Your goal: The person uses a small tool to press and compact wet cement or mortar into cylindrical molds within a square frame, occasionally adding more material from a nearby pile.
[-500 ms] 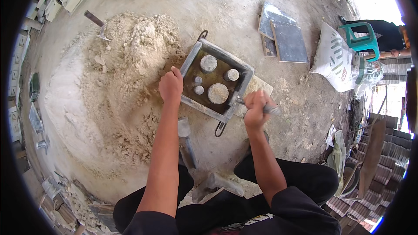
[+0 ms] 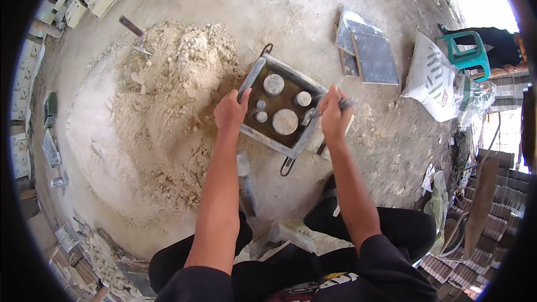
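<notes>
Five blocks (image 2: 285, 121) stand in the unfilled box (image 2: 268, 141), sand (image 2: 190, 50) heaped outside; fingers of the left hand (image 2: 230, 113) clasp its rim — those of the right hand (image 2: 334, 113) grip a tool (image 2: 348, 103)

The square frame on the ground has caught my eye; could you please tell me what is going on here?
A person's left hand holds the left wall of the square frame, while the right hand grips a tool at the frame's right side. Inside the frame stand five round cylinders of differing sizes. A sandy heap lies to the left.
</notes>
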Demonstrator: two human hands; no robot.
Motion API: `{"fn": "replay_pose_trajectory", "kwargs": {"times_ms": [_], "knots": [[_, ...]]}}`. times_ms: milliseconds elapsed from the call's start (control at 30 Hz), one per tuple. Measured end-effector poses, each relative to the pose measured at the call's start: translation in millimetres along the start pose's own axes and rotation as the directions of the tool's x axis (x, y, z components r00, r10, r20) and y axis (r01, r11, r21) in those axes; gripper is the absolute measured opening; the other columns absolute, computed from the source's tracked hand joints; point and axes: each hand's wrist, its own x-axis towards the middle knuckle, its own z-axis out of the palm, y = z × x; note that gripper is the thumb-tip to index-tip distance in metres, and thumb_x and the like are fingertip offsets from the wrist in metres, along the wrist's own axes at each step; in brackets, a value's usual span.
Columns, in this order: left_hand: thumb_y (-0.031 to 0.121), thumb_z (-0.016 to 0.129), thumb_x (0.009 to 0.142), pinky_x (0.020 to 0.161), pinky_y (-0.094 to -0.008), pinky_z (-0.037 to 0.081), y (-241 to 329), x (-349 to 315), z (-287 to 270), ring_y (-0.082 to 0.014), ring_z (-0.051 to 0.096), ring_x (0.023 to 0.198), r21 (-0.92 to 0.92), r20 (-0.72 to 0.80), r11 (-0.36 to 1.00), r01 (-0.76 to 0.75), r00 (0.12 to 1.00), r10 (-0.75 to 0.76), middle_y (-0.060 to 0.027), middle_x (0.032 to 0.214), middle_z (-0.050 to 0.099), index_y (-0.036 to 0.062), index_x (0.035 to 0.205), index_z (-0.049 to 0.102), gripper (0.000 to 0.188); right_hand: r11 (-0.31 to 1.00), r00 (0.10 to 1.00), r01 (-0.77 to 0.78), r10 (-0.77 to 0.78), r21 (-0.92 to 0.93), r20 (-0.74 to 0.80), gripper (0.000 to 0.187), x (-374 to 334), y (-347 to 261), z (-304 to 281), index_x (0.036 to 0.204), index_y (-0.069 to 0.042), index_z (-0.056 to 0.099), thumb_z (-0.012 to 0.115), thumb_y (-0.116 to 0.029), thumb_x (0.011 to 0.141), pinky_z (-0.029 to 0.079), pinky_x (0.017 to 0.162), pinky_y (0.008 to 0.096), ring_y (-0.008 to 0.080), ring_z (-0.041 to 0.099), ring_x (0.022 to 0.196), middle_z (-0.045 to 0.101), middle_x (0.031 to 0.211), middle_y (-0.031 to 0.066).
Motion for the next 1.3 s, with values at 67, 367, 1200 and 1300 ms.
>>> {"fn": "replay_pose_trajectory", "kwargs": {"times_ms": [67,367,1200,1300], "knots": [[0.059,0.046,0.093,0.066,-0.0506,0.050,-2.0,0.3,-1.4,-0.0401,0.065,0.074,-0.019,0.007,1.000,-0.012,1.000,0.012,-0.0190,0.078,0.067,0.0069,0.078,0.059,0.056,1.000,1.000,-0.026,0.026,0.018,0.000,0.044,-3.7,1.1,-1.1,0.059,-0.008,0.043,0.052,-0.022,0.100,0.024,0.043,0.0239,0.0026,0.034,0.048,0.040,0.053,-0.0056],[0.060,0.049,0.091,0.064,-0.0503,0.050,4.1,-1.5,-0.1,-0.0399,0.064,0.073,-0.028,-0.027,0.999,0.016,0.999,-0.017,-0.0183,0.075,0.066,0.0077,0.074,0.058,0.055,0.970,0.974,0.224,-0.220,-0.100,0.047,0.044,-17.3,13.9,-4.7,0.059,-0.007,0.044,0.048,-0.021,0.101,0.024,0.044,0.0251,0.0035,0.034,0.049,0.040,0.053,-0.0040],[0.061,0.048,0.090,0.066,-0.0510,0.050,3.2,-1.8,-2.6,-0.0411,0.064,0.076,-0.038,-0.040,0.997,0.068,0.997,-0.069,-0.0202,0.077,0.067,0.0057,0.080,0.065,0.059,0.982,0.982,0.190,-0.190,0.012,0.007,0.042,16.4,4.4,-1.6,0.060,-0.006,0.046,0.050,-0.020,0.100,0.026,0.044,0.0259,0.0028,0.035,0.050,0.041,0.054,-0.0056],[0.061,0.049,0.090,0.066,-0.0512,0.050,2.6,-4.7,0.7,-0.0412,0.064,0.076,-0.043,-0.081,0.998,0.049,0.995,-0.052,-0.0201,0.077,0.067,0.0058,0.079,0.065,0.058,0.937,0.960,0.277,-0.260,-0.214,0.102,0.041,29.0,38.9,-10.4,0.060,-0.007,0.046,0.050,-0.018,0.099,0.026,0.044,0.0274,0.0038,0.036,0.050,0.040,0.053,-0.0042]]}}
